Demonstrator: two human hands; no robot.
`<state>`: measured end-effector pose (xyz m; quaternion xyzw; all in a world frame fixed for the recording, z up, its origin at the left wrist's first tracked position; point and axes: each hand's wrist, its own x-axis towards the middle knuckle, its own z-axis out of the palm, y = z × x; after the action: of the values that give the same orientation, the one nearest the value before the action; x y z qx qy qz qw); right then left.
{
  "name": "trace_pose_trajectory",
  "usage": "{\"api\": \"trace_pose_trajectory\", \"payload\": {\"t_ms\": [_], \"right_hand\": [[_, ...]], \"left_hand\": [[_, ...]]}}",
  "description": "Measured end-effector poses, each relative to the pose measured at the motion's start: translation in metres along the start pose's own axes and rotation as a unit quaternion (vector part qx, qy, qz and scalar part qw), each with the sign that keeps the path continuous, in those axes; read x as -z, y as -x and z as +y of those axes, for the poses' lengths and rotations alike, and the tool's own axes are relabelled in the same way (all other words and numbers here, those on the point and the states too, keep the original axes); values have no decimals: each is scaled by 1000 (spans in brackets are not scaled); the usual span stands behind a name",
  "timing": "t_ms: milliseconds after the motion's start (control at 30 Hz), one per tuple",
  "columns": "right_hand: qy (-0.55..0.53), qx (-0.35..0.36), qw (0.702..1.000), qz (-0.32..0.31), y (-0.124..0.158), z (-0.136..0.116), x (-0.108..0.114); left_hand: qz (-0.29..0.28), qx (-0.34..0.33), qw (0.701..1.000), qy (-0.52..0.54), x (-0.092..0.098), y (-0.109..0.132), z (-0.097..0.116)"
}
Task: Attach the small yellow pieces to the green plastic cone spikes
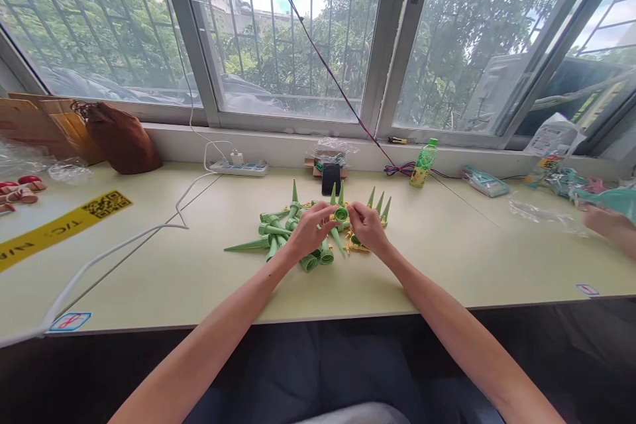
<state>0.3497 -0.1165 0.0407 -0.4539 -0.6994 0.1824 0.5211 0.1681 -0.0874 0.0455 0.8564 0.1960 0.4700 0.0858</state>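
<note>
Over the middle of the table, my left hand (313, 230) is closed around a green plastic watering spike (340, 214), its round open end turned up toward me. My right hand (366, 226) meets it from the other side, thumb and fingers pinched at the rim; whether a small part sits between them is hidden. A pile of similar green spikes (271, 232) lies beside and under my left hand, some with hollow ends facing me. Small yellow parts (358, 248) lie below my right hand. Several spikes (380, 202) stand point up just behind it.
Behind the pile is a black phone (331, 179) against a small box. A green-capped bottle (424, 164) and a power strip (241, 167) stand along the window. A white cable (144, 228) crosses the left side. Another person's hand (609, 222) reaches in at far right.
</note>
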Motion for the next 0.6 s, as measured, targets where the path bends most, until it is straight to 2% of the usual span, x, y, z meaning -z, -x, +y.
{"api": "trace_pose_trajectory", "payload": {"t_ms": [433,600], "right_hand": [[5,4,1000,0,0,1,0],[6,7,1000,-1,0,3,-1]], "left_hand": [[-5,15,1000,7,1,2,0],[3,-6,1000,-10,2,2,-1]]}}
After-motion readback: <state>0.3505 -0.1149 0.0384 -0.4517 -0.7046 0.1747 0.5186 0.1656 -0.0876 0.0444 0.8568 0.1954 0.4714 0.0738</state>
